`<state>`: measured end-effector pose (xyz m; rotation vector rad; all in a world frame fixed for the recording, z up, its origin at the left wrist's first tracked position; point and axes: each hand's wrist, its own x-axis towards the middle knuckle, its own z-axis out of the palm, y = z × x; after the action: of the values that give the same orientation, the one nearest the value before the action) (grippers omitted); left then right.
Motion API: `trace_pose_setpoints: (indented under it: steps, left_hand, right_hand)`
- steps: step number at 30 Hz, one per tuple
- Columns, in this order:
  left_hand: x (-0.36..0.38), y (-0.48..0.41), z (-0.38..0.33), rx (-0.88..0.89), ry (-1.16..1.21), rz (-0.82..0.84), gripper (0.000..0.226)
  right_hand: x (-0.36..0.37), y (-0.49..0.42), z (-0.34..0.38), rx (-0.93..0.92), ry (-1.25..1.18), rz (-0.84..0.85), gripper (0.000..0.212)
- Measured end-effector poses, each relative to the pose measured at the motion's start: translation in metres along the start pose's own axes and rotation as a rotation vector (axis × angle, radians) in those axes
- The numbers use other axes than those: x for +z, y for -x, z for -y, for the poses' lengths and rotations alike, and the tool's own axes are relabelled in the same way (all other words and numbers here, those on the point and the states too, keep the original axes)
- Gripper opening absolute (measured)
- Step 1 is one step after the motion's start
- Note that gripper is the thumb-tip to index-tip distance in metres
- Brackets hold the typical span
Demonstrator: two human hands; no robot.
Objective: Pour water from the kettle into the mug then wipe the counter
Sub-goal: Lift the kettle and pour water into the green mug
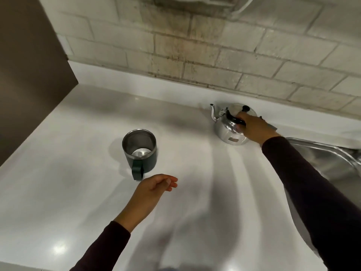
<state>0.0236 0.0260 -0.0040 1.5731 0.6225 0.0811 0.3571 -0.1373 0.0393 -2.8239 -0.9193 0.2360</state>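
A shiny steel kettle [227, 127] with a black handle stands on the white counter [68, 173] near the back wall, its spout pointing left. My right hand [254, 127] is closed around the kettle's black handle. A dark green mug [139, 151] with a steel inside stands upright left of centre, handle toward me; its bottom looks bare metal. My left hand [154, 187] hovers just in front of the mug's handle, fingers loosely curled, holding nothing and not touching the mug.
A steel sink [332, 159] lies at the right, just beyond my right arm. A stained brick wall [195, 51] runs along the back. A dark panel [29, 65] closes off the counter at the left.
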Motion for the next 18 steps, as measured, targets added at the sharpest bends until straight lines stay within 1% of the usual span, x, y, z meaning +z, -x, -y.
trace_pose_setpoints:
  steps: [2, 4, 6, 8, 10, 13, 15, 18]
  left_hand:
    - [-0.006, -0.001, -0.002, 0.019, -0.016, 0.008, 0.028]
    - [-0.009, -0.001, -0.005, 0.032, -0.025, 0.016, 0.027]
    - [-0.012, 0.002, -0.007, 0.048, -0.032, 0.024, 0.026]
    - [-0.014, 0.006, -0.006, 0.06, -0.032, 0.02, 0.025]
    - [-0.018, 0.012, -0.006, 0.074, -0.036, 0.013, 0.025]
    - [-0.023, 0.02, -0.007, 0.089, -0.056, 0.002, 0.025]
    - [-0.027, 0.025, -0.008, 0.098, -0.044, -0.004, 0.026]
    - [-0.031, 0.031, -0.009, 0.099, -0.015, -0.019, 0.025]
  right_hand:
    - [-0.018, -0.011, -0.003, 0.005, -0.038, 0.02, 0.025]
    - [-0.036, -0.021, 0.002, 0.006, -0.104, -0.032, 0.019]
    - [-0.047, -0.024, 0.009, 0.009, -0.14, -0.054, 0.019]
    - [-0.047, -0.016, 0.014, 0.015, -0.141, -0.041, 0.018]
    - [-0.051, -0.003, 0.022, 0.002, -0.138, -0.076, 0.016]
    - [-0.072, 0.022, 0.041, -0.056, -0.204, -0.185, 0.012]
    - [-0.09, 0.04, 0.054, -0.104, -0.278, -0.217, 0.011]
    - [-0.112, 0.067, 0.077, -0.233, -0.347, -0.235, 0.022]
